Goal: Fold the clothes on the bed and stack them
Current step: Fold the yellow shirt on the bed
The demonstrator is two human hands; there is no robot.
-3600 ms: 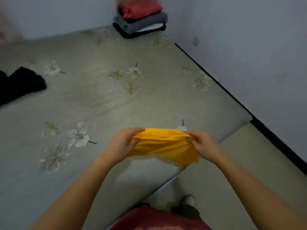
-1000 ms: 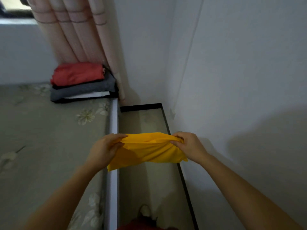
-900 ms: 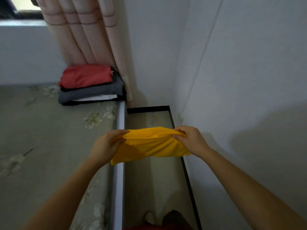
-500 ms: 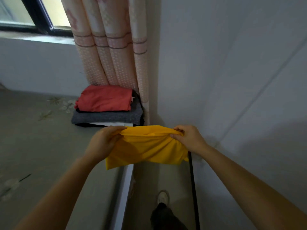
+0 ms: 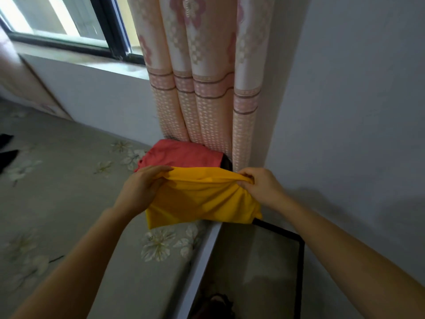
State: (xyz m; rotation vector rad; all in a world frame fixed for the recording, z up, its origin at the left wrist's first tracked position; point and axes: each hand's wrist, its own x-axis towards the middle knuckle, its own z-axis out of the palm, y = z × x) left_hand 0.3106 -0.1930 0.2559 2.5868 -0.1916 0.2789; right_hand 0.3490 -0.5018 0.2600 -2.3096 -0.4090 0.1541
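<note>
Head camera: the folded yellow garment [image 5: 202, 201] hangs between my hands, just in front of the stack [image 5: 181, 155] at the corner of the bed [image 5: 69, 203]; my left hand [image 5: 143, 187] and right hand [image 5: 259, 187] each pinch a top corner, fingers curled into the cloth, so the fold can land flat on top, I judge. It hides the stack below its red top layer; dark cloth [image 5: 7, 155] at the left edge is cut off.

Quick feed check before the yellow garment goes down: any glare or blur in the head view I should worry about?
Head view: the window is blown out white; the yellow garment, left hand, right hand and red garment behind it are evenly lit and fairly sharp; the frame's far left edge is smeared; a soft shadow lies on the wall beside the right arm.
</note>
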